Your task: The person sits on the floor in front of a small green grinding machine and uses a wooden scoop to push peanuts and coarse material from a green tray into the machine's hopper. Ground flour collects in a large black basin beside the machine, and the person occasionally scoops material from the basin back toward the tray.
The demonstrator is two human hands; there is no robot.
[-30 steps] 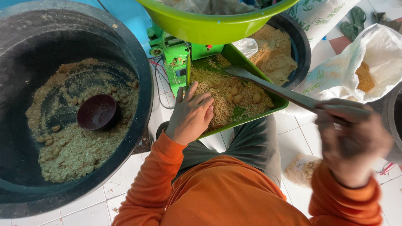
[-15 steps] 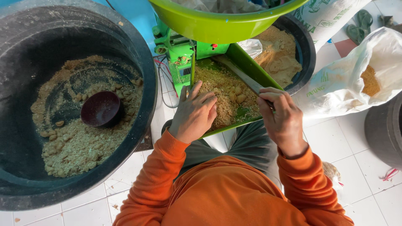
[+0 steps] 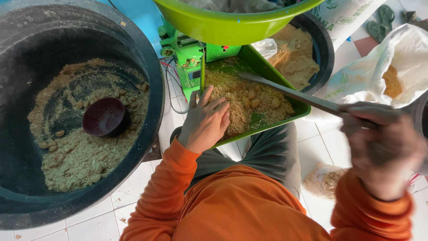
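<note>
Your left hand (image 3: 206, 121) rests palm down on the near-left part of the green tray (image 3: 285, 87), fingers (image 3: 218, 107) spread flat and loosely open on the tan crumbly feed (image 3: 243, 100). They grip nothing. Just beyond the fingertips a few rounded lumps (image 3: 254, 101) lie in the feed, and a thin green upright rod (image 3: 202, 73) of the green machine (image 3: 189, 56) stands just past the index finger.

Your right hand (image 3: 383, 147) is raised close to the camera and blurred. Its fingers are closed around the handle end of a long flat metal blade (image 3: 290, 93). From the fingers, the blade runs away and to the left, and its far end lies over the feed at the back of the tray, well apart from the left fingers.

A lime green basin (image 3: 223, 27) sits above the machine, beyond both hands. To the left of the left fingers stands a large black tub (image 3: 147, 67) holding more feed, with a dark round bowl (image 3: 104, 117) resting in it. Behind the tray, a second black tub (image 3: 323, 49) holds tan meal. Beyond the right fingers lies an open white sack (image 3: 397, 49). Below them, a small clear bag of pellets (image 3: 323, 180) lies on the white tiled floor (image 3: 93, 218). Both sleeves are orange.
</note>
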